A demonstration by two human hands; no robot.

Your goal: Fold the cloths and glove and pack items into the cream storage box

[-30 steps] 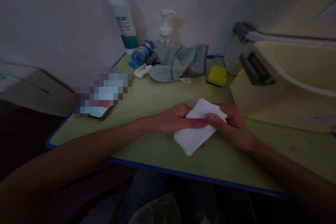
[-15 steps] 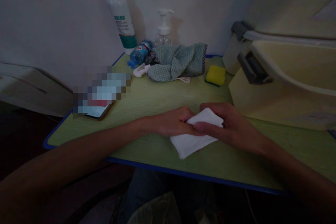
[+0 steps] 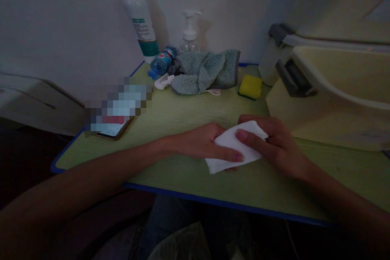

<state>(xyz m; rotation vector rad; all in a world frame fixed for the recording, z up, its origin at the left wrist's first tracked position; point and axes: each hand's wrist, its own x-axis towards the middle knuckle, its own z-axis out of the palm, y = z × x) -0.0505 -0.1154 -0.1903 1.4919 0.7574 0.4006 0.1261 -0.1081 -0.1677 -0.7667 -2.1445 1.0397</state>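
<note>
Between the two hands, over the near part of the green table (image 3: 183, 174), a white cloth (image 3: 228, 141) is held flat, with the left hand (image 3: 201, 142) at its left side and the right hand (image 3: 276, 140) at its right. It is folded into a small, thick pad, plain and slightly tilted, its corner pointing toward the near left; in this dim light it could also be tissue. Both hands grip it, thumbs pressed on top and fingers mostly hidden underneath, the right thumb lying farther from the table's near edge than the left. The left forearm (image 3: 122, 166) stretches in from the lower left, the right forearm (image 3: 332, 191) from the lower right.
</note>
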